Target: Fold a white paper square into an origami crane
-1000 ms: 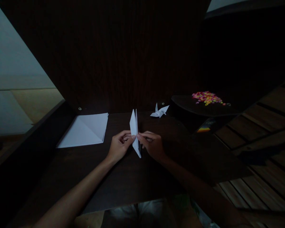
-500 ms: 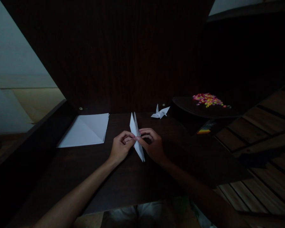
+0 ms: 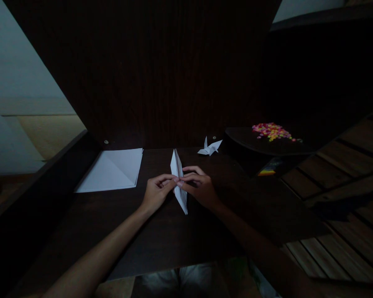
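A white folded paper point(image 3: 181, 199), long and narrow with pointed ends, is held above the dark table between both hands. My left hand point(image 3: 158, 191) pinches its left side near the middle, thumb and fingers closed. On the other side my right hand point(image 3: 199, 187) grips the paper at the same height, its thumb toward me and one finger stretched out behind. The two thumbs nearly meet at the paper's middle. Beyond my right hand a finished-looking white paper crane point(image 3: 210, 147) stands near the back panel.
White paper sheets point(image 3: 112, 169) lie stacked at the left, the top one creased diagonally. Small colourful pieces point(image 3: 273, 131) are heaped on a rounded dark shelf point(image 3: 242, 138) at the right. A raised side board point(image 3: 43, 169) borders the table point(image 3: 161, 248) on the left.
The folded paper has turned slightly more upright, its lower tip shifting a little left and toward me. My right hand's fingers have moved closer over its middle, with one finger lifted out.
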The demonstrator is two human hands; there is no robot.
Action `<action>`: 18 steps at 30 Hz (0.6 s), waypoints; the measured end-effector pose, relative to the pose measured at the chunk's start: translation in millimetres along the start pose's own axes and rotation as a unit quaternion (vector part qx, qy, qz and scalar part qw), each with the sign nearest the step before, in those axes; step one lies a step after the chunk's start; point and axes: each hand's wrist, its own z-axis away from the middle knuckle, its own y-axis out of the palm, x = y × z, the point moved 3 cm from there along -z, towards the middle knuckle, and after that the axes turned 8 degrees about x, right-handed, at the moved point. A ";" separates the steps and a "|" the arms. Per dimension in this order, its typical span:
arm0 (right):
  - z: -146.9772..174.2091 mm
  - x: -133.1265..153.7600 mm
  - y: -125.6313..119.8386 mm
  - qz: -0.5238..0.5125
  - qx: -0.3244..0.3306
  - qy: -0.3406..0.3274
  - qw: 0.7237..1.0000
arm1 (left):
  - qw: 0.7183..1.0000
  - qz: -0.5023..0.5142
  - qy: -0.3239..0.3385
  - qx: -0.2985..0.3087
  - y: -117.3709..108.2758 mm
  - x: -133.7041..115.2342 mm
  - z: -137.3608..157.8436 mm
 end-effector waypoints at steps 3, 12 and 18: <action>-0.3 -1.7 0.3 0.017 -0.010 -0.003 1.000 | 1.000 0.000 -0.007 0.000 -0.7 2.3 -0.4; 1.1 -6.3 2.7 -0.031 -0.029 0.044 0.998 | 1.000 0.000 -0.023 -0.020 -0.9 4.7 -2.8; 1.4 -6.7 5.3 -0.025 -0.046 0.052 0.997 | 0.999 -0.029 -0.017 -0.043 -0.3 5.3 -2.4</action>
